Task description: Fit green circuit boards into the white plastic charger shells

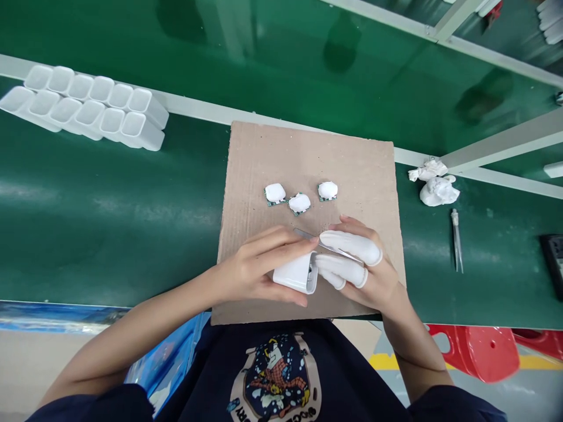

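Note:
My left hand (259,261) is closed around a white plastic housing (292,274), whose open end faces right; a small dark detail shows inside. My right hand (363,269) wears white finger cots on several fingers. Its fingers are closed at the mouth of the housing, with thin metal tweezers (338,252) lying along them; the far end runs behind my left fingers. Just beyond my hands, three small green circuit boards with white caps lie on the cardboard: a left board (275,193), a middle board (299,203) and a right board (328,190).
The cardboard sheet (308,152) lies on a green bench (189,193). At the back left stand two rows of white housings (101,108). To the right are crumpled white wads (438,190), another pair of tweezers (457,243) and a black device (553,258). A red stool (490,351) stands below.

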Available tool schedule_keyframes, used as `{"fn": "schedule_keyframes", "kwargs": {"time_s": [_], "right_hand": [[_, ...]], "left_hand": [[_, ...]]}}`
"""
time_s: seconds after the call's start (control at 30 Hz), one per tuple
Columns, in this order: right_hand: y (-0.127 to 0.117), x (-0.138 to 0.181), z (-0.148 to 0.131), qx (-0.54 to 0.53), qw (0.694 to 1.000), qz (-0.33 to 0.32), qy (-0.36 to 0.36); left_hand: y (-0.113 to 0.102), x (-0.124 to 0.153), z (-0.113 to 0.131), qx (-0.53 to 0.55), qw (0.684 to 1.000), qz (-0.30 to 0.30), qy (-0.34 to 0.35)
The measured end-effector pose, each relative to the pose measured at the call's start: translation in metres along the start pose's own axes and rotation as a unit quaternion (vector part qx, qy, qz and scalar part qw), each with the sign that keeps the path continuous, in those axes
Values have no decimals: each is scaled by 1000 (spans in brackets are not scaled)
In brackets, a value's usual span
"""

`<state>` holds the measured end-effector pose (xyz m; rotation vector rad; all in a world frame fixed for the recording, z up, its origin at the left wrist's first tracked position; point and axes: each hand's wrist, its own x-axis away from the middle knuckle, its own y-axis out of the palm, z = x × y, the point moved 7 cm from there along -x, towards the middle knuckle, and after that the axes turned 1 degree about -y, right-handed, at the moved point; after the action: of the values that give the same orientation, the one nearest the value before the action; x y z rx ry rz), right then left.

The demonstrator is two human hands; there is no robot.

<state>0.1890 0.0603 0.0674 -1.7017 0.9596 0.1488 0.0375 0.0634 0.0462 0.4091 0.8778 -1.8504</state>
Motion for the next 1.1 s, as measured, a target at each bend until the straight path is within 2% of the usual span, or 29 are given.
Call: {"fn": "schedule_keyframes", "kwargs": {"time_s": [0.17,0.3,0.47,0.67,0.87,0.93,1.0,1.1], "right_hand": [[1,2,0,-12,1000,13,-13],[3,4,-1,-32,999,3,-3],[5,3,-1,-51,998,13,19],[7,1,-1,-77,996,36,23],[6,-7,-3,-114,992,32,38],[0,-7,1,-138,987,65,51],[-11,-4,8,-146,978,131,70],[-27,5,17,-94,966,227,86]], "left_hand": [[3,2,-9,106,990,-40,-83],[6,9,-19,198,968,-32,-150],[9,14,-22,263,953,-12,-148],[8,14,-22,267,955,1,-129],[5,12,-25,278,950,9,-143],[3,10,-25,299,943,16,-147],[2,9,-24,329,932,15,-152],[5,11,-23,376,909,-6,-177]]}}
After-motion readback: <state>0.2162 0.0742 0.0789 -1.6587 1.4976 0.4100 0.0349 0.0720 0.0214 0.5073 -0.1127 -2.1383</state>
